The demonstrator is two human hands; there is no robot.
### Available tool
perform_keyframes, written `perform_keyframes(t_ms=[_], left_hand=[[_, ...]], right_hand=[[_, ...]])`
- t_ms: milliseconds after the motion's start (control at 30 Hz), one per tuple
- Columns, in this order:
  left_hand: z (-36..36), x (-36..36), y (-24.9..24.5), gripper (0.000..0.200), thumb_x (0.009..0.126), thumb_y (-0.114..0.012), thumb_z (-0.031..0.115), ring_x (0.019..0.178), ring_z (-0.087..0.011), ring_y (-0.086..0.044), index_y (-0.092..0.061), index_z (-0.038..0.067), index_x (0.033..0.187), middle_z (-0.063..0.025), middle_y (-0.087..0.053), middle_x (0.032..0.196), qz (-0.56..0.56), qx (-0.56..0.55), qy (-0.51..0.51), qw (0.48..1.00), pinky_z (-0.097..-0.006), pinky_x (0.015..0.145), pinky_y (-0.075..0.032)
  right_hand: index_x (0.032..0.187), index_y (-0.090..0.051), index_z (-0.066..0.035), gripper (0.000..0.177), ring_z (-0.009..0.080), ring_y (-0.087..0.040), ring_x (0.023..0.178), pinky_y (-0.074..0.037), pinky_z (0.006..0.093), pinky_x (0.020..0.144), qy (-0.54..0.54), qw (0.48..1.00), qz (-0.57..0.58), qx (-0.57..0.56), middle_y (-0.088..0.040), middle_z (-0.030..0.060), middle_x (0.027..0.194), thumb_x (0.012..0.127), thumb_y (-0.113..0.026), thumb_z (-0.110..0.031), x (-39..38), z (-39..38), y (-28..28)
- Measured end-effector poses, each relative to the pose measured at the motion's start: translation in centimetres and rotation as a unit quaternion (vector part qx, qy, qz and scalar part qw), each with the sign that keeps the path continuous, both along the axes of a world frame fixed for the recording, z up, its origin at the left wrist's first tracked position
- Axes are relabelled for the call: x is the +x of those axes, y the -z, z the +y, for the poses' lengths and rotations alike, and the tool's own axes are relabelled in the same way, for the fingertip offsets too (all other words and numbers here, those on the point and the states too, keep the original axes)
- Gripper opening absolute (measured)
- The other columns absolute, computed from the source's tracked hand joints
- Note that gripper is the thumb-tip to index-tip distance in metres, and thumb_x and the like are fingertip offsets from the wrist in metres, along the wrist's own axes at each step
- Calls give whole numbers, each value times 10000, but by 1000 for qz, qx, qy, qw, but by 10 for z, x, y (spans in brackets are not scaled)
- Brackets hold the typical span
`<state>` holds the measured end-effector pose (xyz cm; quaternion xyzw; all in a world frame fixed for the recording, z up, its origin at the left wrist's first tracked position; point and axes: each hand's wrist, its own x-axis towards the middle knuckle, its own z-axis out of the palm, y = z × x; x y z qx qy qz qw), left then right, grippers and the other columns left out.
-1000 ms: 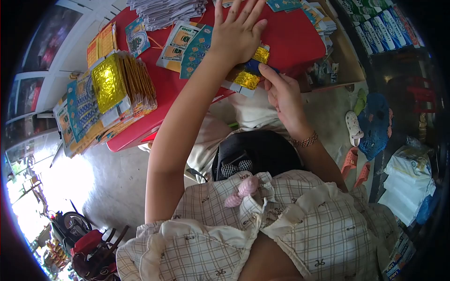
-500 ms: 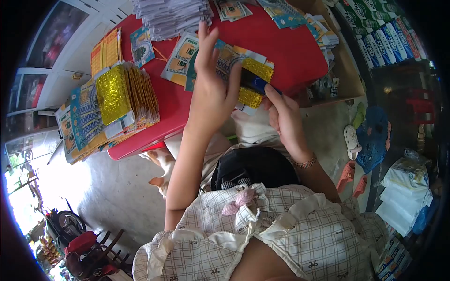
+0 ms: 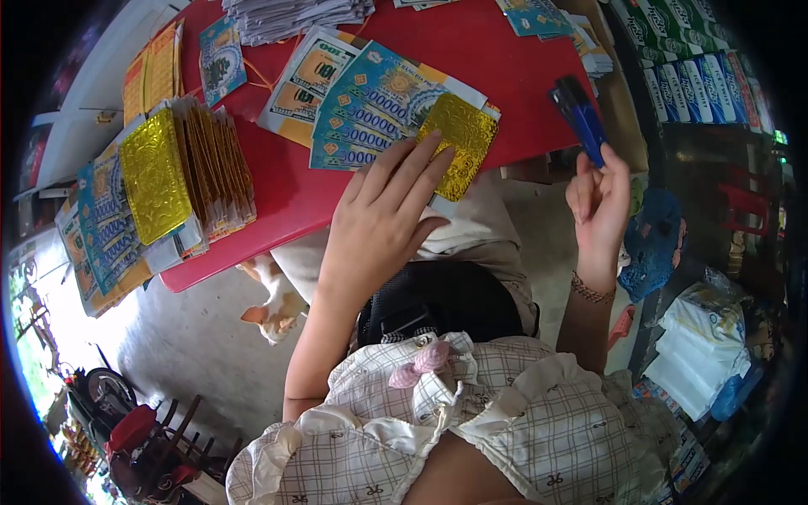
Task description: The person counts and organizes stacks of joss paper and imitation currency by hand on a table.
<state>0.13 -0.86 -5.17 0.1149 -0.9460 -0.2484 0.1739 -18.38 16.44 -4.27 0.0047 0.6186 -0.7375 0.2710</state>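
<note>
My left hand (image 3: 383,202) lies with its fingers spread on a fanned set of printed notes (image 3: 370,105), its fingertips at the lower left of a gold foil sheet (image 3: 461,139) on top. My right hand (image 3: 604,194) pinches the lower end of a dark blue stapler (image 3: 579,118), raised past the right edge of the red table (image 3: 295,202). Left of the fan stands a thick stack of bundles (image 3: 223,168) with gold foil (image 3: 157,177) and blue notes (image 3: 109,223) at its front.
A pile of white papers (image 3: 295,18) and orange-yellow papers (image 3: 154,71) lie on the table's far side. A cardboard box (image 3: 624,126) stands beyond the right edge. A cat (image 3: 273,307) is on the floor beneath the table's front edge.
My right hand has moved right with the stapler, away from the gold foil. My left hand has come down flat onto the notes. The view has shifted slightly.
</note>
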Motion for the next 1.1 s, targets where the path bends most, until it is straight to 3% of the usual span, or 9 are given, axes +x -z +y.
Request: perform_keyframes(t_ms=[100, 300, 433, 500, 567, 600, 700, 933, 1100], left_hand=[[2, -8, 17, 575, 636, -678, 109, 1083, -225, -531, -582, 132, 1203, -11, -581, 1210, 18, -83, -42, 996, -352, 870, -434], [0, -4, 20, 357, 702, -609, 105, 916, -203, -577, -638, 104, 1058, -14, -622, 1058, 96, -108, -52, 988, -320, 746, -427], [-8, -6, -15, 213, 778, -731, 30, 742, -142, -612, -642, 20, 971, -67, -670, 888, 322, 223, -169, 904, -248, 669, -480], [-14, -2, -51, 207, 827, -716, 67, 797, -101, -615, -612, -9, 989, -54, -676, 909, 328, 359, -241, 840, -227, 722, -494], [-15, -2, -81, 298, 852, -707, 164, 758, -106, -624, -592, -36, 1041, -81, -670, 942, 349, 465, -252, 773, -196, 709, -486], [-18, 2, -86, 345, 848, -707, 174, 780, -115, -634, -574, -49, 1076, -98, -669, 956, 352, 475, -219, 777, -211, 733, -495], [-15, 5, -88, 354, 849, -696, 150, 808, -133, -641, -553, -53, 1101, -112, -667, 958, 387, 451, -153, 789, -238, 761, -504], [-7, 10, -93, 384, 829, -703, 136, 862, -178, -651, -539, -58, 1117, -138, -668, 981, 361, 511, -159, 764, -284, 815, -508], [-9, 17, -92, 440, 749, -748, 30, 875, -205, -658, -539, -59, 1125, -144, -670, 990, 312, 558, -136, 757, -302, 813, -515]], right_hand=[[718, -571, -33, 372, 58, -261, 310, -164, 217, 340, -31, 999, -1, -12, -339, -31, 396, 930, -510, -333, -3, -20, 1], [784, -601, 4, 390, 33, -264, 294, -163, 199, 327, -133, 930, 185, 289, -328, -44, 379, 954, -515, -337, 1, -42, -2], [852, -613, 10, 377, 48, -432, 376, -279, 189, 388, -143, 890, 220, 374, -480, -5, 453, 947, -531, -345, -2, -39, -23], [1101, -557, 28, 419, 126, -617, 711, -464, 239, 644, -97, 914, 375, 121, -648, 117, 794, 926, -558, -352, -2, -43, -28], [1214, -463, 29, 516, 170, -585, 887, -444, 286, 785, -155, 891, 424, 38, -606, 161, 984, 898, -590, -358, -2, -57, -44], [1326, -369, 31, 654, 213, -554, 1062, -425, 332, 926, -200, 862, 465, -35, -563, 206, 1174, 871, -621, -364, 1, -63, -54], [1392, -233, 48, 821, 242, -481, 1155, -369, 370, 1013, -256, 858, 408, -181, -488, 219, 1253, 818, -670, -344, 28, -88, -71], [1309, -353, 64, 682, 196, -537, 1050, -415, 334, 949, -332, 854, 309, -256, -546, 154, 1161, 784, -700, -199, 56, -101, -81], [1264, -398, 57, 569, 163, -566, 983, -436, 299, 905, -311, 881, 323, -150, -577, 128, 1123, 778, -668, -65, 47, -93, -75]])
